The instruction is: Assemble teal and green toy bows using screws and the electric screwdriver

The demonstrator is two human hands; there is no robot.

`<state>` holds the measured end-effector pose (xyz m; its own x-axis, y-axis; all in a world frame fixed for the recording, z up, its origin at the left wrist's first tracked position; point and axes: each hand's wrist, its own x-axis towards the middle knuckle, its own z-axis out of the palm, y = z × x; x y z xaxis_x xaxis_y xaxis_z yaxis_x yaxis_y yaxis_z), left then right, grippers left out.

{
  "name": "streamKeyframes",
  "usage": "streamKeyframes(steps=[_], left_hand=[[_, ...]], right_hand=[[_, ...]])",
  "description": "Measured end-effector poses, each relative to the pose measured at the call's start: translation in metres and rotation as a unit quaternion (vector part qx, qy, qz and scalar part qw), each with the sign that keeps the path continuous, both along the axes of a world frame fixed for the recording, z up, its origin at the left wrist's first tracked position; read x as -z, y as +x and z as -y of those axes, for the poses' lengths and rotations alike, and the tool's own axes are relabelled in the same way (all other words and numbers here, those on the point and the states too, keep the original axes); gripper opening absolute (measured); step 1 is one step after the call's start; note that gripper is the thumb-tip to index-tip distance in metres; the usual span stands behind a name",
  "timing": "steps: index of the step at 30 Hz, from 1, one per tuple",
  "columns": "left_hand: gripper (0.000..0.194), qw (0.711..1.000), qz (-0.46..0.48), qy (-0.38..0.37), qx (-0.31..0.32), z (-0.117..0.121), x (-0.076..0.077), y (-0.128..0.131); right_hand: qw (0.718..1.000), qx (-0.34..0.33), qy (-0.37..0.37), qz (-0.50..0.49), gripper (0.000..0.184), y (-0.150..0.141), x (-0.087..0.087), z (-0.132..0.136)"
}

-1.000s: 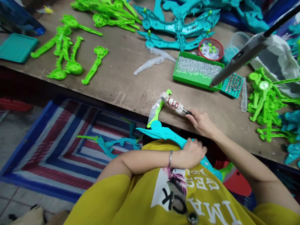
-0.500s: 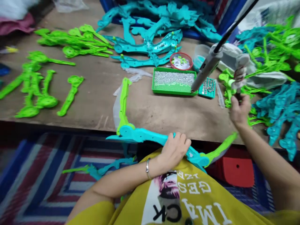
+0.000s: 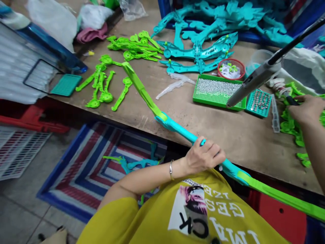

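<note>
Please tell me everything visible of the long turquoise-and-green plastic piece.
The long turquoise-and-green plastic piece looks smooth, with a turquoise middle and a bright green arm at each end. It slants from upper left to lower right across the front edge of the brown table, its right end cut off by the picture. The left hand grips its middle.

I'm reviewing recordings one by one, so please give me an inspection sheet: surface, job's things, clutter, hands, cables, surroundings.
Surface: brown workbench with pale scuffs.
Job's things: turquoise-and-lime plastic assembly; wrapped tool.
Clutter: lime-green plastic parts, turquoise plastic parts, green tray of small silvery pieces.
Hands: left hand grips the assembly; right hand holds the wrapped tool's black handle.
Cables: black cord leads up from the grey screwdriver.
Surroundings: red stool and blue-framed striped sheet below the bench.
</note>
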<state>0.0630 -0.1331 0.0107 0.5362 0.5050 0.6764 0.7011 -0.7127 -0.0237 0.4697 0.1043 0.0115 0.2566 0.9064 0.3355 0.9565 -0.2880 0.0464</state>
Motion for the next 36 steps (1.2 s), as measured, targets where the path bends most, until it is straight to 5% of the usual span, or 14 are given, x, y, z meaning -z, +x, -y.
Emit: streamKeyframes(steps=[3,7,9,12,14,16,21,25,29,31,32,34,36], left_hand=[[0.009,1.0,0.004,0.012,-0.026,-0.01,0.004,-0.006],[0.013,0.998,-0.016,0.014,-0.065,-0.027,0.006,-0.017],[0.015,0.996,-0.028,0.005,-0.081,-0.035,0.006,-0.023],[0.021,0.994,-0.029,0.012,-0.106,-0.049,0.011,-0.031],[0.022,0.993,-0.027,0.015,-0.115,-0.056,0.018,-0.036],[0.023,0.992,-0.027,0.006,-0.121,-0.062,0.024,-0.039],[0.024,0.988,0.024,-0.038,-0.148,-0.058,0.032,-0.04],[0.038,0.977,0.104,-0.087,-0.163,-0.032,0.041,-0.038],[0.048,0.967,0.231,-0.092,-0.051,0.01,0.056,-0.029],[0.043,0.925,0.313,-0.217,-0.018,0.025,0.059,-0.017],[0.04,0.877,0.365,-0.311,-0.024,0.029,0.058,-0.01],[0.038,0.731,0.478,-0.486,-0.037,0.028,0.054,0.006],[0.045,0.586,0.568,-0.577,-0.022,0.02,0.048,0.019]], right_hand=[[0.999,0.028,-0.018,-0.04,0.044,-0.028,-0.014,0.016],[0.972,-0.109,0.032,-0.204,0.037,-0.057,-0.035,0.067],[0.924,-0.18,-0.059,-0.331,0.04,-0.063,-0.04,0.096],[0.801,-0.286,-0.246,-0.465,0.054,-0.07,-0.041,0.136],[0.728,-0.339,-0.284,-0.524,0.074,-0.08,-0.041,0.158],[0.696,-0.347,-0.257,-0.574,0.084,-0.094,-0.04,0.176],[0.726,-0.36,-0.18,-0.557,0.048,-0.126,-0.042,0.2],[0.766,-0.356,-0.139,-0.517,0.024,-0.137,-0.04,0.205],[0.767,-0.332,-0.123,-0.535,0.023,-0.142,-0.036,0.209],[0.763,-0.334,-0.131,-0.538,0.026,-0.146,-0.036,0.209],[0.76,-0.338,-0.136,-0.538,0.027,-0.148,-0.038,0.208],[0.753,-0.347,-0.143,-0.54,0.027,-0.155,-0.043,0.206],[0.744,-0.343,-0.148,-0.554,0.023,-0.164,-0.049,0.201]])
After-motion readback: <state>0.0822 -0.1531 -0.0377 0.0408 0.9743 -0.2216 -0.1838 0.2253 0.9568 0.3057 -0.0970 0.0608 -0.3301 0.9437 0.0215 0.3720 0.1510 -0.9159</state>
